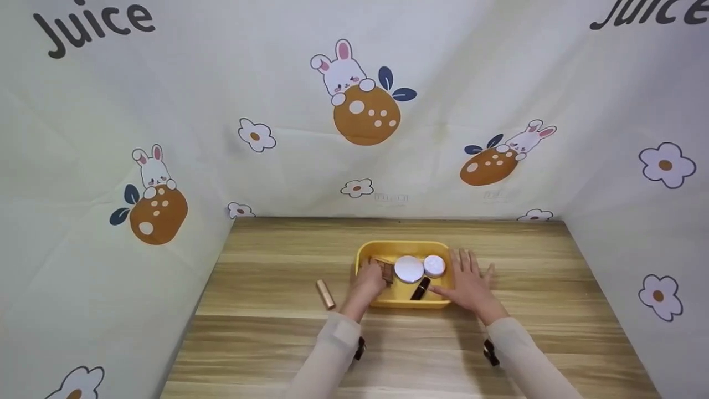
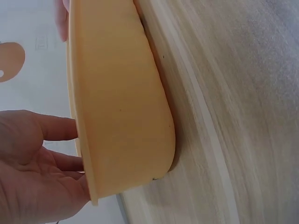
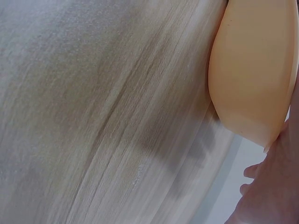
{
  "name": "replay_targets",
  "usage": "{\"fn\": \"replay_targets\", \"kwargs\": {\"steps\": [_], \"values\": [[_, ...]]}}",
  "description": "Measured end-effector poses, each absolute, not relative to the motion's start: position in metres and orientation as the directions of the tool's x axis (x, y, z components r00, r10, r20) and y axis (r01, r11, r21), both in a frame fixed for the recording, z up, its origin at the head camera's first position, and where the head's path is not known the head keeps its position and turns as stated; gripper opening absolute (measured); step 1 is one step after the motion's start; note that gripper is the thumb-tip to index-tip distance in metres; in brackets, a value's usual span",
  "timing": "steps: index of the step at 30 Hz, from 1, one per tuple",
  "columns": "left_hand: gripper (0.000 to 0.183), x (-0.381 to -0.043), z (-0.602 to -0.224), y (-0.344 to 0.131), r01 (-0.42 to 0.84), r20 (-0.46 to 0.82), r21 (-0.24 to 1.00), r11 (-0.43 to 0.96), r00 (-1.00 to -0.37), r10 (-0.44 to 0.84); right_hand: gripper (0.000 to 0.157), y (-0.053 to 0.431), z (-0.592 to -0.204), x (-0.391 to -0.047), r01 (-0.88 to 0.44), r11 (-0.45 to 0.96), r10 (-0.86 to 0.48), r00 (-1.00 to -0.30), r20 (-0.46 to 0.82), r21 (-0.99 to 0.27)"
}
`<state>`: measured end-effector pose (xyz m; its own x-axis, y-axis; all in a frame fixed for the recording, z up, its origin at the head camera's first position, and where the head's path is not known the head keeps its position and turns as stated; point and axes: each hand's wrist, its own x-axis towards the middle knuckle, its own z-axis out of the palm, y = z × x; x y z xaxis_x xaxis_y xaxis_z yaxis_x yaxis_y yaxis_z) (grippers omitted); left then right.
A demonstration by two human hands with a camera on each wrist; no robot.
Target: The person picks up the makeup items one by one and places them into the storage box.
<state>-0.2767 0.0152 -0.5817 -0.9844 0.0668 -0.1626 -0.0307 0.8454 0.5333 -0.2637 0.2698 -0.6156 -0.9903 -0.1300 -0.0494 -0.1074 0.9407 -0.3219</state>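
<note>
A yellow tray point(image 1: 407, 304) stands on the table with cosmetics inside. My left hand point(image 1: 370, 281) reaches over its left side and pinches a brown palette with a grid of squares point(image 1: 386, 271); its fingertips are hidden behind the tray wall in the left wrist view. Along the right rim my right hand point(image 1: 471, 285) lies with fingers straight and spread, thumb reaching over the rim near a black lipstick tube point(image 1: 421, 288). Two round white compacts, a larger one point(image 1: 409, 269) and a smaller one point(image 1: 435, 266), lie in the tray's middle and right.
A gold lipstick tube point(image 1: 325, 294) lies on the wooden table point(image 1: 266, 343), left of the tray. Patterned cloth walls point(image 1: 293, 177) enclose the table at the back and both sides.
</note>
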Motion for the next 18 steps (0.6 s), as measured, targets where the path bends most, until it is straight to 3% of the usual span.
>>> {"fn": "replay_targets", "kwargs": {"steps": [3, 18], "values": [[0.063, -0.2770, -0.5828, 0.0177, -0.050, -0.190, 0.532, 0.845, -0.980, 0.062, 0.113, 0.2698, -0.6160, -0.2639, -0.105, 0.943, -0.126, -0.991, -0.046, -0.315], [0.059, -0.2816, -0.5862, 0.0255, -0.116, -0.333, 0.536, 0.836, -0.939, 0.084, 0.114, 0.2685, -0.6158, -0.2639, -0.100, 0.942, -0.117, -0.993, -0.034, -0.322]]}}
